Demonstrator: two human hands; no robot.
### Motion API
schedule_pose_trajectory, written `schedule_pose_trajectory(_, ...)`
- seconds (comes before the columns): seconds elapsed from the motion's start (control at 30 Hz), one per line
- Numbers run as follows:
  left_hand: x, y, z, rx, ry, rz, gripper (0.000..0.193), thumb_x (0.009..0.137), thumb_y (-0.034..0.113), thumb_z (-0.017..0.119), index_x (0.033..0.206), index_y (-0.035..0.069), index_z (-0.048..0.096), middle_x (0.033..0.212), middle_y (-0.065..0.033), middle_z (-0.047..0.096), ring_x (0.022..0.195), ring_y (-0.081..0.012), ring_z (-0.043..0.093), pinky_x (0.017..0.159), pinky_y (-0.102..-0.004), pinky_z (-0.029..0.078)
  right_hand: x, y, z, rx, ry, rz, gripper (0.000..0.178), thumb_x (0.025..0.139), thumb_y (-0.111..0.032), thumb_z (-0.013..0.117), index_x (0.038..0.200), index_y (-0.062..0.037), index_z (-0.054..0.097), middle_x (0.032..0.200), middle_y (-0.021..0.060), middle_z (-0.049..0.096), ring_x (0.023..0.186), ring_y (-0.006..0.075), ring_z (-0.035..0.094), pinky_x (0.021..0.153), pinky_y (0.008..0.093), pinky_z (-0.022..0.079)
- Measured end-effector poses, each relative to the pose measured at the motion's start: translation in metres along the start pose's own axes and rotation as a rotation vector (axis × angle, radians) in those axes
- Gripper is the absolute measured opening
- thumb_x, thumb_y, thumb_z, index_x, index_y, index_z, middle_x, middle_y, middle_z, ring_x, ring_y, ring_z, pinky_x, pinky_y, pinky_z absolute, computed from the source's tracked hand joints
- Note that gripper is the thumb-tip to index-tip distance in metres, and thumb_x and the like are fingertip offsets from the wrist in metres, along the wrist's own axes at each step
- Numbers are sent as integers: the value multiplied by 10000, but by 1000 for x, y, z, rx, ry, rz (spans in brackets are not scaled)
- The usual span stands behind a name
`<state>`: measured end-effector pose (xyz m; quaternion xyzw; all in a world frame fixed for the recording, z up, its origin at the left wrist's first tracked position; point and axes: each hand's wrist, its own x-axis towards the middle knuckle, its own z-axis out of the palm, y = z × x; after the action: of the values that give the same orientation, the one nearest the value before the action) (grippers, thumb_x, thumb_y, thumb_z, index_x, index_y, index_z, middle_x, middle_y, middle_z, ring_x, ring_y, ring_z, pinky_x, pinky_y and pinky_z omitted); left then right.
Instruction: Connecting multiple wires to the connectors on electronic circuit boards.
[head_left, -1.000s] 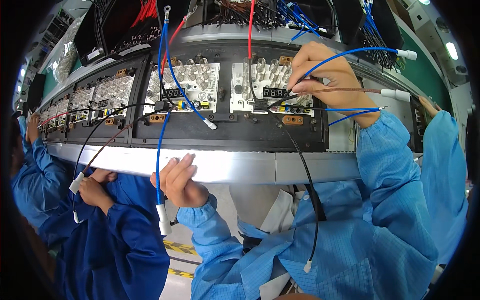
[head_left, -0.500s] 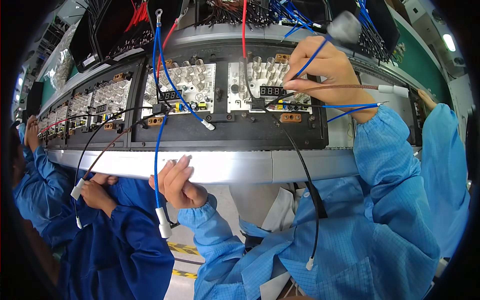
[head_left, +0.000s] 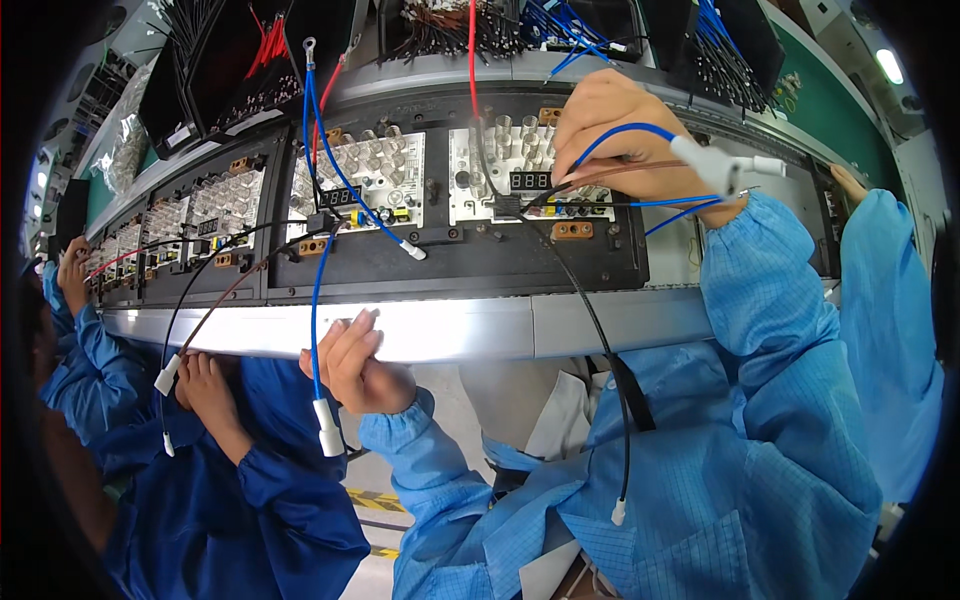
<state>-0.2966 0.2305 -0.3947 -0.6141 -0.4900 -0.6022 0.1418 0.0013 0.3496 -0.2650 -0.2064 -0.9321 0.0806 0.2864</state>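
My right hand [head_left: 635, 135] is closed in a pinch on a blue wire [head_left: 630, 127] over a white circuit board [head_left: 470, 150]. The wire arches right to a white connector sleeve [head_left: 705, 165], blurred by motion. The board carries clear tubes, a four-digit display [head_left: 530, 181] and a small black block [head_left: 507, 206] from which wires spread. A brown wire [head_left: 625, 170] with a white sleeve runs past my right hand. My left hand [head_left: 362, 368] rests by the metal rail, fingers loosely curled and holding nothing visible. Beside it hangs a blue wire with a white connector [head_left: 327, 428].
A similar wired board [head_left: 408, 180] sits to the left, with more along the black fixture [head_left: 440, 270]. A silver rail [head_left: 450, 325] edges the bench. Behind are bins of black, red and blue wires [head_left: 270, 50]. Co-workers' hands [head_left: 212, 395] are at left; another person's hand [head_left: 850, 185] is at right.
The blue wire in my right hand has swung its white sleeve down and right. My right hand stays over the board. My left hand has hardly moved. The view has shifted slightly.
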Motion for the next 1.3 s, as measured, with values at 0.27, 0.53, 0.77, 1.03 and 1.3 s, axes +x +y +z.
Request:
schedule_pose_trajectory(0.27,8,37,-20,-20,-45,-15,238,906,157,409,847,82,627,930,-59,702,1014,-214,577,1055,-417,236,-20,-34,-52,-64,1,49,222,749,-190,734,966,-144,720,817,27,645,800,194,588,791,342,442)
schedule_pose_trajectory(0.53,18,77,-39,-22,-36,-29,223,796,27,413,835,23,633,888,-119,702,949,-257,569,939,-382,402,-104,-41,-104,-84,-329,735,236,805,-157,657,1029,-84,666,839,99,654,724,222,624,685,328,502)
schedule_pose_trajectory(0.77,14,97,-58,-71,14,-33,232,863,100,400,859,51,628,929,-76,703,992,-235,579,1049,-428,229,-157,-36,-68,-466,-395,690,239,719,-213,704,873,-63,602,883,122,618,854,333,614,727,431,488)
schedule_pose_trajectory(1.03,14,169,-99,-110,-70,-61,220,896,85,407,908,60,625,988,-86,697,1050,-235,576,1077,-444,173,-198,-58,-115,-353,-404,774,179,735,-137,659,885,-67,590,918,118,601,847,324,606,734,420,479)
schedule_pose_trajectory(1.3,1,280,-114,-1,-100,-27,206,904,68,411,886,63,617,1000,-82,692,1062,-234,572,1079,-435,180,-271,-102,-181,-290,-350,762,175,742,-202,668,888,-109,642,945,113,634,938,317,598,801,431,475)
